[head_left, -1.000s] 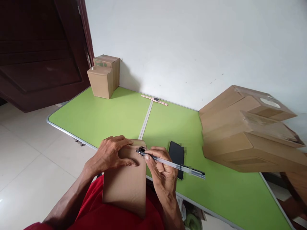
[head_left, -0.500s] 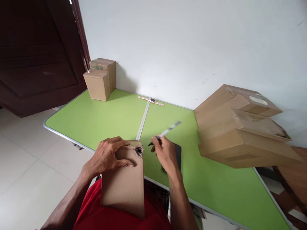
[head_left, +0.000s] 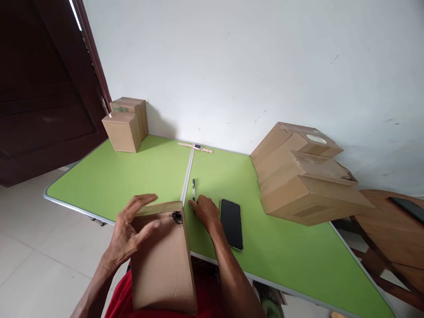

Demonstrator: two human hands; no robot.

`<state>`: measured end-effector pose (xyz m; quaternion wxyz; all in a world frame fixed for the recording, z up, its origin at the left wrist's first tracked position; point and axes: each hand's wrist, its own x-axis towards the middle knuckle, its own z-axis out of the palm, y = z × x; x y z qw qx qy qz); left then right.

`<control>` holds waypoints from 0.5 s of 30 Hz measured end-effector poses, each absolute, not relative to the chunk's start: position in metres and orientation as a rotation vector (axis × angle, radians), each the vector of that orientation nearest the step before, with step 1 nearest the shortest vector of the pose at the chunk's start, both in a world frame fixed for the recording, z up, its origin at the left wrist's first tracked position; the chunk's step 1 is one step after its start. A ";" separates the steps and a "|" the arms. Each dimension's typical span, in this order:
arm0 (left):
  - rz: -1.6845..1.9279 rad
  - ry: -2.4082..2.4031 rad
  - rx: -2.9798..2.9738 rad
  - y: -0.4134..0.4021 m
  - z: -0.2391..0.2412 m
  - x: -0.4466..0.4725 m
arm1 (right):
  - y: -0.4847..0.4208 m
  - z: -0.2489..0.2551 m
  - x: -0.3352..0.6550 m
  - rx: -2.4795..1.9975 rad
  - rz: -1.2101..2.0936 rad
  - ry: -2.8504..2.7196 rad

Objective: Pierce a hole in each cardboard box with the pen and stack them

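A brown cardboard box [head_left: 162,260] stands on my lap, leaning against the front edge of the green table [head_left: 132,176]. It has a black scribbled spot [head_left: 176,217] near its top right corner. My left hand [head_left: 130,232] lies over the box's upper left part, its fingers stretched and spread. On the table just right of the box, my right hand [head_left: 203,211] has its fingers curled on the end of a pen [head_left: 193,186]. The pen lies beside the table's middle seam.
A black phone [head_left: 231,223] lies flat right of my right hand. Two small cardboard boxes [head_left: 126,126] stand at the back left. A pile of larger boxes [head_left: 298,181] fills the right side. A watch [head_left: 196,147] lies by the wall. A wooden seat [head_left: 391,221] stands at the right.
My right hand took the pen off the box's scribbled spot, swung it up and lowered it onto the table. My left hand's fingers loosened and spread. The view shifted rightwards.
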<state>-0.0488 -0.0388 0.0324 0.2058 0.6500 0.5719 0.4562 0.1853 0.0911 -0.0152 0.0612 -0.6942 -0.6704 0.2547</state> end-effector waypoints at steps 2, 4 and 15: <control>1.549 1.612 1.553 -0.043 0.017 -0.056 | 0.073 -0.009 0.188 -2.049 0.751 -2.010; 1.650 1.596 1.297 -0.051 -0.009 -0.061 | 0.044 -0.009 0.193 -1.851 0.855 -1.983; 1.178 1.574 1.083 -0.091 -0.038 -0.027 | -0.074 -0.035 0.203 -1.015 1.654 -1.017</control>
